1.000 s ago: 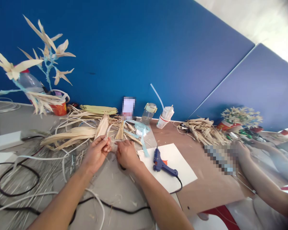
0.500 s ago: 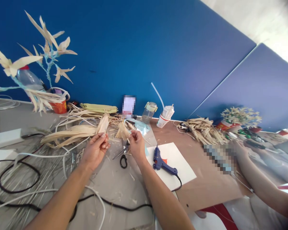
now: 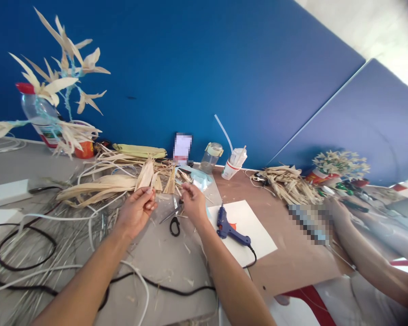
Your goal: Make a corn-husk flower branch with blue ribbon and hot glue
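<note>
My left hand [image 3: 138, 210] is closed in a pinch on a pale dried corn husk [image 3: 144, 175], whose broad part stands up above the fingertips. To its right my right hand [image 3: 194, 206] hovers with the fingers loosely curled and a little apart, with nothing visible in them. A narrower husk strip [image 3: 170, 182] shows just left of those fingers, apart from them. Below, between both hands, lies a pair of scissors with black handles [image 3: 174, 226]. A blue glue gun [image 3: 231, 228] rests on a white sheet [image 3: 263, 240] right of my right forearm.
Loose husks [image 3: 98, 188] and a corn cob in husk [image 3: 139, 151] lie behind my hands. White and black cables [image 3: 177, 292] cross the table. Husk flowers [image 3: 57, 86] rise at left. A phone [image 3: 182, 148], jar [image 3: 211, 156] and cup [image 3: 234, 165] line the wall. Another person's arm [image 3: 363, 244] is at right.
The fingers of my right hand have loosened and the narrow husk strip beside them has come away to the left. My left hand keeps its pinch. The left husk flowers have shifted.
</note>
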Action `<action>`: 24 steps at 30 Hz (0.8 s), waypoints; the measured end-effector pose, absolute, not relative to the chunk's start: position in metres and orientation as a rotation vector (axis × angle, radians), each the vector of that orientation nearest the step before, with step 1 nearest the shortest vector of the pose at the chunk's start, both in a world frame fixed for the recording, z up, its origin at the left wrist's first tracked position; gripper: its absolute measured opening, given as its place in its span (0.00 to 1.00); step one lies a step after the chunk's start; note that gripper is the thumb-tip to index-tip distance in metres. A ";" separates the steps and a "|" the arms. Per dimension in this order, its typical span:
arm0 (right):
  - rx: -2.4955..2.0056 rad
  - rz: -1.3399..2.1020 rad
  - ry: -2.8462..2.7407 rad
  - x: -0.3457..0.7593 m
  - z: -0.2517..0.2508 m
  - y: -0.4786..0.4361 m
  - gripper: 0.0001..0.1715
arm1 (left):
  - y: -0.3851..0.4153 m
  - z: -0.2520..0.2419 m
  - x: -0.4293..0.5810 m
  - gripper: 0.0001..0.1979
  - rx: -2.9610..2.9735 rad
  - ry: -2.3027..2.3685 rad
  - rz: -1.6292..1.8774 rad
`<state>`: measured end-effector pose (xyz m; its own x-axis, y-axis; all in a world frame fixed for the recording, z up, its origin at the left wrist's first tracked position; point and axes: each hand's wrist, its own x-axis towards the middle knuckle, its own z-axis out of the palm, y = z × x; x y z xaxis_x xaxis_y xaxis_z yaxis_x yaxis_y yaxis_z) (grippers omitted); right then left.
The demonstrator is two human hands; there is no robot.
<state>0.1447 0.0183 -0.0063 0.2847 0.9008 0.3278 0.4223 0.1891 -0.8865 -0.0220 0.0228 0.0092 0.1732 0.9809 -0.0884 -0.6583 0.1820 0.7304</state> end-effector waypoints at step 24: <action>-1.739 0.551 -1.870 0.186 0.032 -0.006 0.12 | 0.024 -0.002 -0.018 0.09 0.678 0.626 1.229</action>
<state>0.1856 -0.0062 0.0323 -0.0374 0.9943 0.0996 0.7814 0.0912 -0.6174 -0.0181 0.0239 -0.0021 0.2221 0.9727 -0.0670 -0.6255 0.1949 0.7555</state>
